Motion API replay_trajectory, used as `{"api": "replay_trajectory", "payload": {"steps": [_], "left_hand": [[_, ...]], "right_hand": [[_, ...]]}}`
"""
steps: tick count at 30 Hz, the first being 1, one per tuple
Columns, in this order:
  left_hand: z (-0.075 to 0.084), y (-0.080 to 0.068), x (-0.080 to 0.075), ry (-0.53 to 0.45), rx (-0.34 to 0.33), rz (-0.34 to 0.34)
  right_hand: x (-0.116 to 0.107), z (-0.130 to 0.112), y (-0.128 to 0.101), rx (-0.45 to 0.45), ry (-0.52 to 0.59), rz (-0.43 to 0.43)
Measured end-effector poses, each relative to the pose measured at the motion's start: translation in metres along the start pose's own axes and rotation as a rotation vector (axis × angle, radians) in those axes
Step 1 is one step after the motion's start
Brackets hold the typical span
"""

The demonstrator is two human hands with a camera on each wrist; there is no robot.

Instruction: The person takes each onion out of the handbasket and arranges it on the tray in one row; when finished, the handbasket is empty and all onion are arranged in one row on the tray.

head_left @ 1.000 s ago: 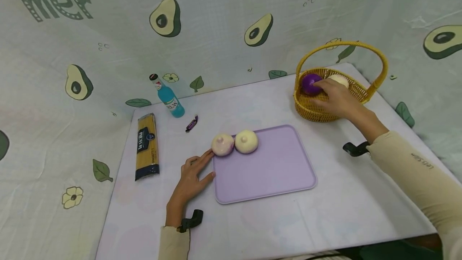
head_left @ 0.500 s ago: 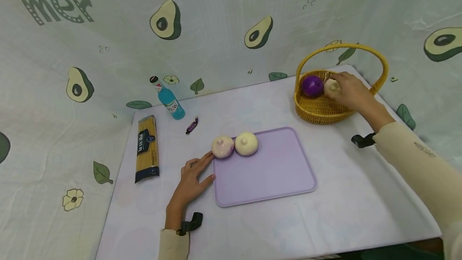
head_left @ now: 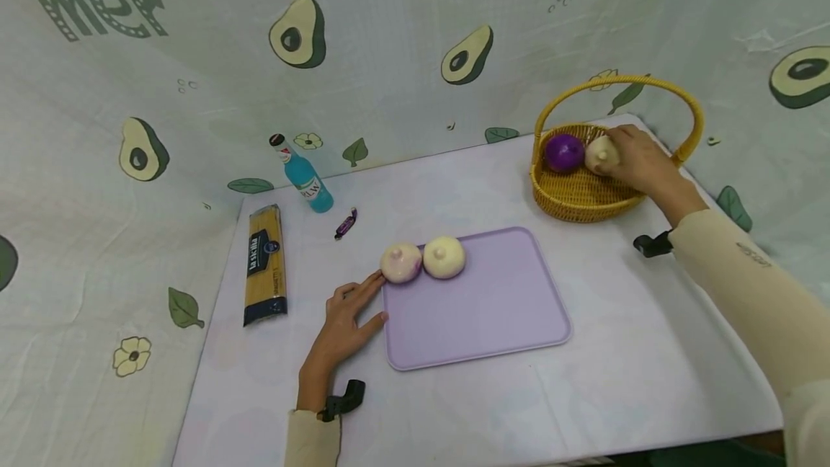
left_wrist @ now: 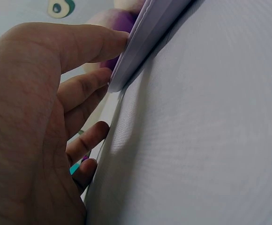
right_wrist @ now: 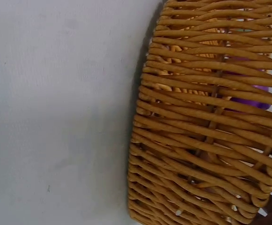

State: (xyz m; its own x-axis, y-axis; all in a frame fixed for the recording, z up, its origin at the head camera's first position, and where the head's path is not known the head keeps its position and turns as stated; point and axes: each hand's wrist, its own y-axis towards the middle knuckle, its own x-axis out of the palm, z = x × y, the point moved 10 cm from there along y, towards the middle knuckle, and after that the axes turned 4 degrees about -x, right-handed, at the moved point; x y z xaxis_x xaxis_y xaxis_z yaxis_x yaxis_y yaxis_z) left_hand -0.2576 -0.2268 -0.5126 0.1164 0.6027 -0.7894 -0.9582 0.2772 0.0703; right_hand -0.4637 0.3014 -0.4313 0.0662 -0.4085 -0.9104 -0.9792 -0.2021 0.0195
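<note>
- The right hand, over the purple bulb a second ago, now has its grip clamped on the pale bulb inside the basket; work seems to have passed to this one.
- The left hand has stayed put, fingers apart, thumb against the tray; a pinkish bulb and cream bulb sit there.
- Pack: "la sicilia", "SPAGHETTI".
- Backdrop: "Summer".
- Bottle label: seemingly ends "LW".
- Sleeve print: unreadable.
</note>
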Motion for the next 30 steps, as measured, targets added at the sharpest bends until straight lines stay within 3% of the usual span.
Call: {"api": "replay_trajectory", "payload": {"steps": [15, 30], "left_hand": [[-0.004, 0.002, 0.001, 0.030, 0.001, -0.008], [-0.002, 0.001, 0.000, 0.016, 0.003, 0.002]], "right_hand": [[0.012, 0.004, 0.010, -0.091, -0.029, -0.008], [-0.002, -0.019, -0.012, -0.117, -0.046, 0.032]]}}
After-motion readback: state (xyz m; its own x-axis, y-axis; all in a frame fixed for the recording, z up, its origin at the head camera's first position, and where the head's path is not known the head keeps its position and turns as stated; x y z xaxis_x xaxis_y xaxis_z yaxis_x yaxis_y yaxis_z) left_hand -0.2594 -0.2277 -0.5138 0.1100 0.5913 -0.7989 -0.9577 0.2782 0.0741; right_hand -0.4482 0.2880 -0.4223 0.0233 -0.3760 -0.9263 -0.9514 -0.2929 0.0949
